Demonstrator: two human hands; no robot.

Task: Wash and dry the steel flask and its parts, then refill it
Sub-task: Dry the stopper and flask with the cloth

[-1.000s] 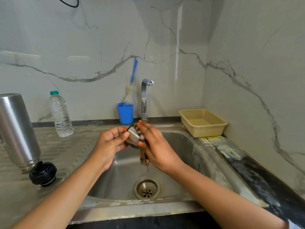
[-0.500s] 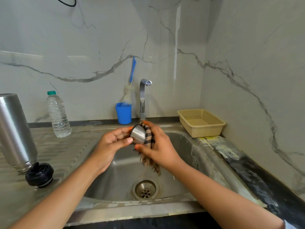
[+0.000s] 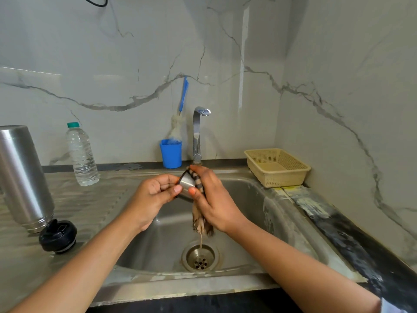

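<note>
Over the sink basin my left hand grips a small steel cup, the flask's lid cup. My right hand holds a striped brown cloth wrapped against the cup's far side, with the cloth's frayed end hanging toward the drain. The steel flask body stands upside down on the drainboard at far left. Its black stopper lies beside it on the drainboard.
A clear water bottle with a green cap stands on the drainboard. A blue cup holding a brush sits by the tap, which is not running. A beige plastic basket rests at the sink's right rear corner.
The cup has turned in my hands and the cloth has shifted round it; its hanging end now dangles lower. My hands stay over the basin.
</note>
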